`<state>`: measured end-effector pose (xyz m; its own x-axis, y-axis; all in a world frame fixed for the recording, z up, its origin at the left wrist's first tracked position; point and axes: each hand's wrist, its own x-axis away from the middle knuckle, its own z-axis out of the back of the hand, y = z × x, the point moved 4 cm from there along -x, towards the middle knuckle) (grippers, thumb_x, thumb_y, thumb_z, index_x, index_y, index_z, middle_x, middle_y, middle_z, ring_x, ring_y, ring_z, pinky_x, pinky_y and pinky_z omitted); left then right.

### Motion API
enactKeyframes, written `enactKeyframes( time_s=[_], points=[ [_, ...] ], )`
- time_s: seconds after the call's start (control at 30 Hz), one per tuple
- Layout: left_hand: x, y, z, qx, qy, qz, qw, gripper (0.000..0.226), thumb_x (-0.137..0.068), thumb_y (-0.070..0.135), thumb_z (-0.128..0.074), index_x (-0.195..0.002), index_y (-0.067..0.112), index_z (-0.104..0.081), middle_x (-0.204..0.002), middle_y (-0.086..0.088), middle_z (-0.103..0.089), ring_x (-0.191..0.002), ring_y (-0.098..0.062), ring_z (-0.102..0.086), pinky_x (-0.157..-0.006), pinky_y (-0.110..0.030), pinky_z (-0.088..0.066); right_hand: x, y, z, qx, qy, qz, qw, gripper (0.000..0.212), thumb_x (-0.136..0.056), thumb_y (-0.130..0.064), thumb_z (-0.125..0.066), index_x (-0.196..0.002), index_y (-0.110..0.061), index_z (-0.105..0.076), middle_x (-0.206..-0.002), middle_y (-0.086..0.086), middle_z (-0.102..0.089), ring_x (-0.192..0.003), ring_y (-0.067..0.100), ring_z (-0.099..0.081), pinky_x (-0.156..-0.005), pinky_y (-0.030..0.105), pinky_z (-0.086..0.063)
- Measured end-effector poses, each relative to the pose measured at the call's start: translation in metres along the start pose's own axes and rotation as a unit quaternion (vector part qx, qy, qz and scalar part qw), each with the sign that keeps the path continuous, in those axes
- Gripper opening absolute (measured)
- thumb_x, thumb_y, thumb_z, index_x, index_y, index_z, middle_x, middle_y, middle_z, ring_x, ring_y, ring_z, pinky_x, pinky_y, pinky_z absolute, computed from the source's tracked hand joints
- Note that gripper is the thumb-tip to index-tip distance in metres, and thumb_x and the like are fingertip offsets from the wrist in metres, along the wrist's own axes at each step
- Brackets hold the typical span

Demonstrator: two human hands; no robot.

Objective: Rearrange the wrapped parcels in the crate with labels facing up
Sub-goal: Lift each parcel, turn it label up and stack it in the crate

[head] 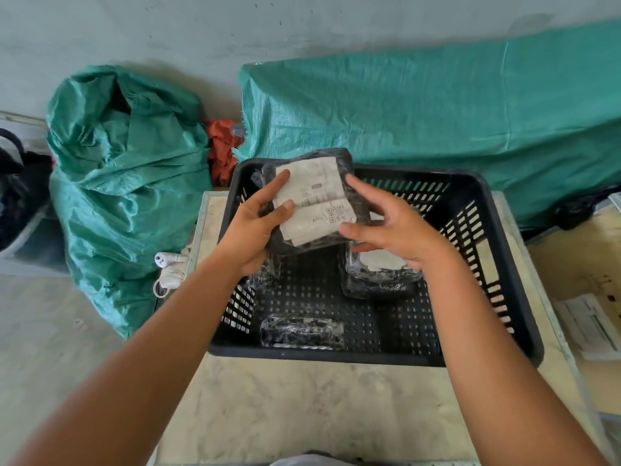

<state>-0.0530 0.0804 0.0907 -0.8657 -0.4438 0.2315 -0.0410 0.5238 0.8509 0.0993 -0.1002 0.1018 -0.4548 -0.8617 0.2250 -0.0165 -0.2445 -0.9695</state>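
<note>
A black perforated crate point(477, 210) stands on a pale marble-patterned table point(302, 405). Over its far left part I hold a black wrapped parcel point(319, 196), its white label with a QR code facing up. My left hand point(258, 227) grips the parcel's left edge with thumb and fingers on the label. My right hand point(386, 223) touches its right edge with fingers spread. A second parcel point(379, 274) with a white label up lies in the crate beneath my right hand. A third, small black parcel point(302, 331) lies near the crate's front wall, with no label showing.
A bulging green woven sack point(124, 183) sits on the floor to the left, and a green tarp-covered mass point(437, 129) runs behind the crate. White earphones point(168, 267) lie beside the table's left edge. Papers point(591, 327) rest on a surface at right.
</note>
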Motion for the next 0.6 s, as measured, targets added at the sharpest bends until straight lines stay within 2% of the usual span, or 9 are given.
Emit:
enactKeyframes(
  time_s=[0.07, 0.1, 0.17, 0.2, 0.27, 0.3, 0.4, 0.53, 0.6],
  points=[
    [-0.007, -0.008, 0.006, -0.047, 0.018, 0.017, 0.999, 0.051, -0.097, 0.005, -0.065, -0.141, 0.030, -0.059, -0.134, -0.004, -0.068, -0.116, -0.022, -0.069, -0.086, -0.036, -0.060, -0.005, 0.009, -0.012, -0.011, 0.007, -0.022, 1.000, 0.105, -0.059, -0.043, -0.099, -0.150, -0.052, -0.047, -0.160, -0.010, -0.044, -0.126, 0.019, -0.066, -0.085, 0.041, -0.065],
    [-0.010, -0.012, 0.009, -0.104, 0.026, 0.026, 0.994, 0.055, -0.096, 0.006, -0.066, -0.144, 0.032, -0.056, -0.139, -0.004, -0.064, -0.116, -0.023, -0.068, -0.088, -0.037, -0.060, -0.008, 0.013, -0.017, 0.018, 0.024, -0.027, 0.999, 0.106, -0.064, -0.036, -0.097, -0.155, -0.045, -0.044, -0.161, -0.011, -0.042, -0.131, 0.018, -0.061, -0.090, 0.038, -0.062],
    [-0.016, -0.018, 0.012, -0.245, 0.035, 0.046, 0.968, 0.066, -0.098, 0.008, -0.066, -0.151, 0.040, -0.044, -0.143, 0.000, -0.055, -0.112, -0.020, -0.067, -0.088, -0.037, -0.061, -0.015, 0.024, -0.025, 0.097, 0.050, -0.038, 0.993, 0.108, -0.073, -0.025, -0.095, -0.161, -0.036, -0.034, -0.165, -0.008, -0.036, -0.143, 0.012, -0.041, -0.108, 0.032, -0.045],
    [-0.018, -0.021, 0.013, -0.306, 0.033, 0.058, 0.950, 0.071, -0.098, 0.009, -0.065, -0.154, 0.043, -0.037, -0.142, 0.001, -0.053, -0.108, -0.017, -0.067, -0.085, -0.033, -0.061, -0.017, 0.031, -0.029, 0.122, 0.051, -0.055, 0.990, 0.110, -0.075, -0.022, -0.094, -0.163, -0.033, -0.030, -0.167, -0.005, -0.034, -0.146, 0.012, -0.035, -0.115, 0.033, -0.037],
    [-0.021, -0.026, 0.017, -0.396, 0.016, 0.090, 0.914, 0.076, -0.099, 0.014, -0.065, -0.157, 0.045, -0.027, -0.138, 0.003, -0.053, -0.103, -0.014, -0.066, -0.081, -0.029, -0.062, -0.018, 0.044, -0.036, 0.145, 0.044, -0.103, 0.983, 0.114, -0.075, -0.022, -0.094, -0.165, -0.030, -0.024, -0.168, -0.001, -0.034, -0.152, 0.021, -0.033, -0.122, 0.043, -0.032],
    [-0.022, -0.029, 0.019, -0.422, 0.003, 0.109, 0.900, 0.079, -0.099, 0.016, -0.065, -0.158, 0.046, -0.023, -0.133, 0.005, -0.052, -0.102, -0.014, -0.064, -0.080, -0.029, -0.062, -0.017, 0.048, -0.038, 0.164, 0.042, -0.115, 0.979, 0.116, -0.075, -0.023, -0.094, -0.166, -0.030, -0.022, -0.168, -0.001, -0.034, -0.152, 0.025, -0.034, -0.121, 0.045, -0.032],
    [-0.022, -0.034, 0.023, -0.477, -0.022, 0.136, 0.868, 0.084, -0.101, 0.018, -0.063, -0.160, 0.046, -0.011, -0.132, 0.002, -0.049, -0.098, -0.011, -0.060, -0.074, -0.024, -0.057, -0.022, 0.047, -0.047, 0.242, 0.036, -0.127, 0.961, 0.118, -0.075, -0.027, -0.094, -0.166, -0.026, -0.019, -0.168, 0.002, -0.035, -0.149, 0.027, -0.039, -0.117, 0.038, -0.035],
    [-0.026, -0.034, 0.023, -0.531, -0.022, 0.130, 0.837, 0.085, -0.102, 0.019, -0.061, -0.160, 0.047, -0.006, -0.129, 0.000, -0.048, -0.090, -0.010, -0.061, -0.059, -0.016, -0.050, -0.032, 0.043, -0.072, 0.365, 0.007, -0.178, 0.914, 0.135, -0.070, -0.039, -0.096, -0.168, -0.022, -0.005, -0.161, 0.017, -0.028, -0.145, 0.036, -0.038, -0.119, 0.044, -0.035],
    [-0.028, -0.036, 0.023, -0.547, -0.025, 0.132, 0.827, 0.087, -0.103, 0.020, -0.059, -0.159, 0.048, 0.001, -0.129, 0.000, -0.046, -0.088, -0.010, -0.060, -0.059, -0.018, -0.048, -0.033, 0.046, -0.083, 0.391, 0.021, -0.198, 0.898, 0.140, -0.070, -0.039, -0.096, -0.167, -0.023, 0.003, -0.160, 0.021, -0.022, -0.143, 0.039, -0.040, -0.116, 0.045, -0.038]
  ],
)
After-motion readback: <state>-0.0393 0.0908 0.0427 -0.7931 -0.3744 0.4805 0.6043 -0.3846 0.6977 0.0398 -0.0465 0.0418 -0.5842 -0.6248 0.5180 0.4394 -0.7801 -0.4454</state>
